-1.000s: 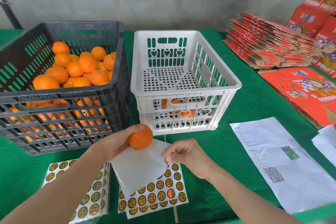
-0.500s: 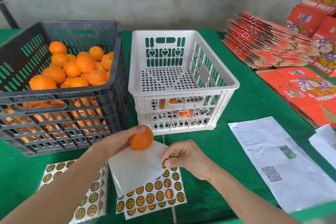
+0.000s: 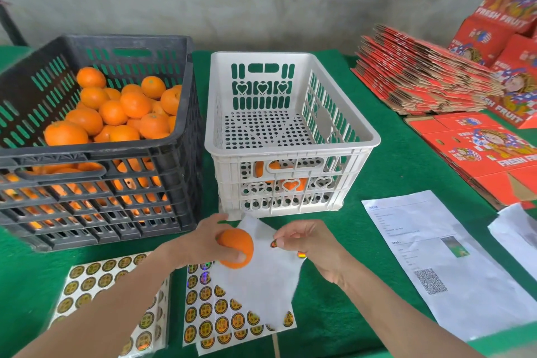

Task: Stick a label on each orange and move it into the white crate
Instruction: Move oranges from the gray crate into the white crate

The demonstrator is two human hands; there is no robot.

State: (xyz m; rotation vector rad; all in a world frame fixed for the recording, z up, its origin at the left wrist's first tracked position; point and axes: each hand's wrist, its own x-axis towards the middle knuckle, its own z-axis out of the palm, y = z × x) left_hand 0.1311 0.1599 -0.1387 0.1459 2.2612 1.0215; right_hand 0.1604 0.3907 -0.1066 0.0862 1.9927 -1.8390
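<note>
My left hand point(image 3: 203, 241) grips an orange point(image 3: 236, 247) just in front of the white crate point(image 3: 293, 151). Close to its right, my right hand point(image 3: 311, 244) pinches a round gold label point(image 3: 273, 243) at the fingertips, a short gap from the fruit. Below the hands lie sticker sheets point(image 3: 229, 320), one with its white backing folded up, and another sheet point(image 3: 96, 285) at the left. The black crate point(image 3: 96, 154) on the left is full of oranges point(image 3: 122, 107). Orange fruit shows through the white crate's front wall.
A printed paper with a QR code point(image 3: 436, 259) lies on the green cloth at the right. Flattened red fruit cartons point(image 3: 421, 78) are stacked at the back right, more red boxes point(image 3: 494, 154) beside them. A grey wall stands behind the table.
My right hand has lifted off the sticker sheet with a label pinched and moved up toward the orange. My left hand has turned the orange and lowered it slightly.
</note>
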